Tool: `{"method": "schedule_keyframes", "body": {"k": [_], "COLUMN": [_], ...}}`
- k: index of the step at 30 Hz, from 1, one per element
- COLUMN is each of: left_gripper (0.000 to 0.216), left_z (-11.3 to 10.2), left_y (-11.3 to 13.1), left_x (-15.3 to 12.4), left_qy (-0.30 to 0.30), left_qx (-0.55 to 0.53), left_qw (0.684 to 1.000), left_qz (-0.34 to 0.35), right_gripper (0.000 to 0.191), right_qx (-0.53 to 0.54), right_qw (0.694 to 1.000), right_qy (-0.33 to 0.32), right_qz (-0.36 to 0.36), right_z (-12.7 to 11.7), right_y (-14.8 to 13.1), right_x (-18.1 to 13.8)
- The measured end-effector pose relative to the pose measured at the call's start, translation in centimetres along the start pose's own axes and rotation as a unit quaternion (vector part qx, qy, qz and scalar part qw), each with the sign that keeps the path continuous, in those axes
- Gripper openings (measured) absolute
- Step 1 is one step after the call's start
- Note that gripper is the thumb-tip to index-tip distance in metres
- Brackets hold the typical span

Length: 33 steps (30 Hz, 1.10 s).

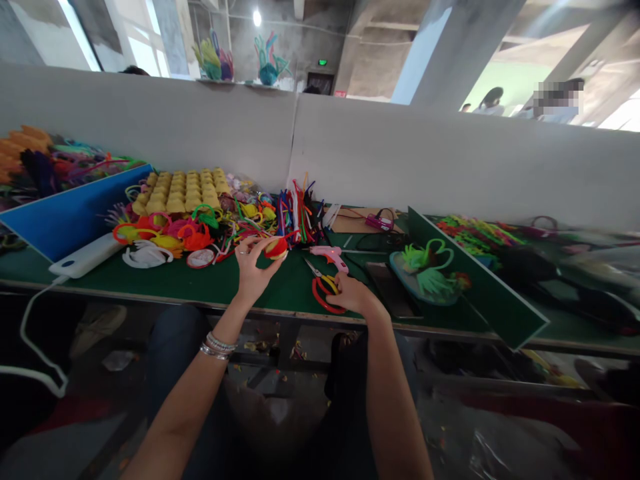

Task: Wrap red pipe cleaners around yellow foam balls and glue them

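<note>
My left hand is raised over the green table and pinches a small red and yellow fuzzy ball between its fingertips. My right hand rests on the table with its fingers through the red handles of a pair of scissors. The scissor blades lie on the table pointing away from me. A pink glue gun lies just beyond the scissors.
A heap of coloured pipe cleaners and a yellow egg tray lie at the back left. A blue divider and white power bank stand left. A green divider and a green pipe-cleaner craft sit right.
</note>
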<state>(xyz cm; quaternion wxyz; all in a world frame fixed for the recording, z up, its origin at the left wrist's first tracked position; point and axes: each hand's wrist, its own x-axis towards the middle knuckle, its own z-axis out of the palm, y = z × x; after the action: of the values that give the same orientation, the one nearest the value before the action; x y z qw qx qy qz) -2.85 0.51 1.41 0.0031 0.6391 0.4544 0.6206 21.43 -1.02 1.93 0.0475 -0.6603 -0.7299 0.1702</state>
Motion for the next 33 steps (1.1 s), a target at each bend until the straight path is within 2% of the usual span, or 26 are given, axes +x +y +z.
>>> {"method": "schedule_keyframes", "body": {"k": [5, 8, 11, 13, 16, 18, 21, 25, 29, 33], "left_gripper": [0.046, 0.049, 0.05, 0.042, 0.028, 0.025, 0.029, 0.034, 0.036, 0.037], "left_z": [0.4, 0.8, 1.0, 1.0, 0.8, 0.6, 0.1, -0.5, -0.5, -0.3], "left_y": [-0.3, -0.9, -1.3, -1.4, -1.5, -1.4, -1.2, -0.6, -0.2, 0.0], "left_x": [0.2, 0.5, 1.0, 1.3, 1.7, 1.9, 2.2, 2.3, 2.2, 2.0], "left_qy": [0.009, 0.033, 0.062, 0.072, 0.084, 0.093, 0.077, 0.04, -0.014, -0.061], "left_qx": [-0.124, -0.219, -0.332, -0.377, -0.425, -0.465, -0.518, -0.557, -0.58, -0.577], "left_qw": [0.989, 0.961, 0.905, 0.861, 0.789, 0.742, 0.692, 0.658, 0.631, 0.626], "left_qz": [-0.077, -0.164, -0.259, -0.334, -0.436, -0.474, -0.497, -0.505, -0.515, -0.52], "right_gripper": [0.04, 0.035, 0.027, 0.025, 0.037, 0.046, 0.047, 0.042, 0.043, 0.052], "right_qx": [-0.01, -0.019, -0.043, -0.057, -0.064, -0.044, 0.03, 0.089, 0.077, 0.056], "right_qw": [1.0, 0.998, 0.999, 0.998, 0.993, 0.982, 0.956, 0.919, 0.903, 0.904], "right_qy": [-0.025, -0.043, -0.025, 0.005, 0.098, 0.181, 0.288, 0.369, 0.392, 0.375], "right_qz": [0.016, 0.033, 0.022, 0.006, -0.011, -0.023, -0.052, -0.108, -0.157, -0.197], "right_z": [-0.3, -0.6, -0.9, -1.0, -0.9, -0.8, -0.4, 0.1, 0.4, 0.9], "right_y": [-0.7, -0.9, -0.6, -0.5, -0.6, -1.0, -1.7, -2.5, -3.1, -3.4], "right_x": [-0.3, -0.5, -0.5, -0.5, -0.5, -0.5, -0.2, 0.2, 0.4, 0.7]}}
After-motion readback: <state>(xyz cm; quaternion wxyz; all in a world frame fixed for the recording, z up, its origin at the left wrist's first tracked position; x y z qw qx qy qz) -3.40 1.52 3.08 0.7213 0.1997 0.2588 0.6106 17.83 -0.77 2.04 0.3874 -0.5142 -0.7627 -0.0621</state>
